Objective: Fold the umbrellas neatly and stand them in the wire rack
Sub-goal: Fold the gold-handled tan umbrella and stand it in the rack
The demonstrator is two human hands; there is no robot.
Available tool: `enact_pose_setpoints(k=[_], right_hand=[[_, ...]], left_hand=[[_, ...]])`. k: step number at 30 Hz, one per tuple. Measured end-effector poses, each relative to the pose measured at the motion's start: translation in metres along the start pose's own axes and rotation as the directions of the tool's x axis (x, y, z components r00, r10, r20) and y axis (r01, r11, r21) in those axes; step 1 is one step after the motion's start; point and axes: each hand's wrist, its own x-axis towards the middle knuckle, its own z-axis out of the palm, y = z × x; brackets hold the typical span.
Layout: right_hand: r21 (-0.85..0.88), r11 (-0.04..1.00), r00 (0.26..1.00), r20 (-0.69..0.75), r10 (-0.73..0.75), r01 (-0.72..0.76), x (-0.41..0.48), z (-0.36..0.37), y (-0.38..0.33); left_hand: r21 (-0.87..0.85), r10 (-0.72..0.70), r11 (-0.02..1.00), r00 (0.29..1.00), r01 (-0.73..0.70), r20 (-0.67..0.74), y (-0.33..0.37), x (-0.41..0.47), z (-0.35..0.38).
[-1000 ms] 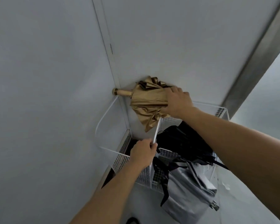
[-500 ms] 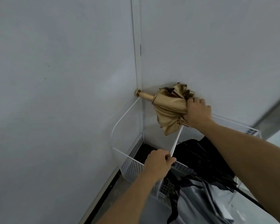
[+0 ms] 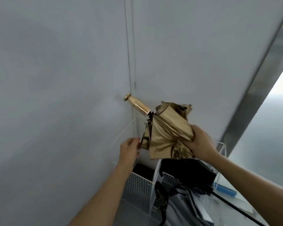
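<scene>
Right fingers point(image 3: 196, 131) curl tight round the bunched lower end of the gold umbrella point(image 3: 167, 128). The right hand point(image 3: 201, 144) holds it in the air above the wire rack point(image 3: 137, 185).

Left fingers point(image 3: 136, 141) pinch the canopy's dark left edge. The left hand point(image 3: 129, 150) is near the wall point(image 3: 55, 95).

Umbrella tilted, gold handle point(image 3: 136, 104) pointing up-left, end cap at the wall corner; contact not resolvable. Canopy crumpled, not folded.

Rack below holds 2 items: black umbrella point(image 3: 186, 173) right of the divider, grey umbrella point(image 3: 183, 207) just in front of it, compartment unclear.
</scene>
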Motion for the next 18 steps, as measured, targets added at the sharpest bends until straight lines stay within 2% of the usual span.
enact_pose_setpoints(k=[2, 6, 9, 13, 15, 18], right_hand=[[0.160, 0.987, 0.998, 0.059, 0.000, -0.010, -0.039, -0.007, -0.005], [0.351, 0.936, 0.987, 0.154, -0.055, -0.003, -0.098, -0.006, -0.015], [0.420, 0.907, 0.968, 0.241, -0.071, -0.038, -0.127, 0.000, -0.019], [0.379, 0.917, 0.929, 0.370, -0.027, -0.125, -0.143, 0.010, -0.009], [0.350, 0.924, 0.907, 0.421, -0.008, -0.155, -0.146, 0.018, -0.003], [0.371, 0.916, 0.922, 0.388, -0.006, -0.151, -0.145, 0.031, 0.010]], left_hand=[[-0.118, 0.042, 0.992, 0.999, -0.039, 0.025, 0.036, -0.020, -0.008], [-0.219, 0.080, 0.975, 0.970, -0.029, 0.231, 0.072, -0.058, -0.023], [-0.096, 0.057, 0.995, 0.956, -0.031, 0.287, 0.069, -0.079, -0.034], [0.119, 0.194, 0.965, 0.942, -0.233, 0.274, 0.054, -0.105, -0.038], [0.234, 0.296, 0.906, 0.923, -0.353, 0.245, 0.047, -0.116, -0.033], [0.445, 0.484, 0.727, 0.849, -0.524, 0.209, 0.027, -0.120, -0.017]])
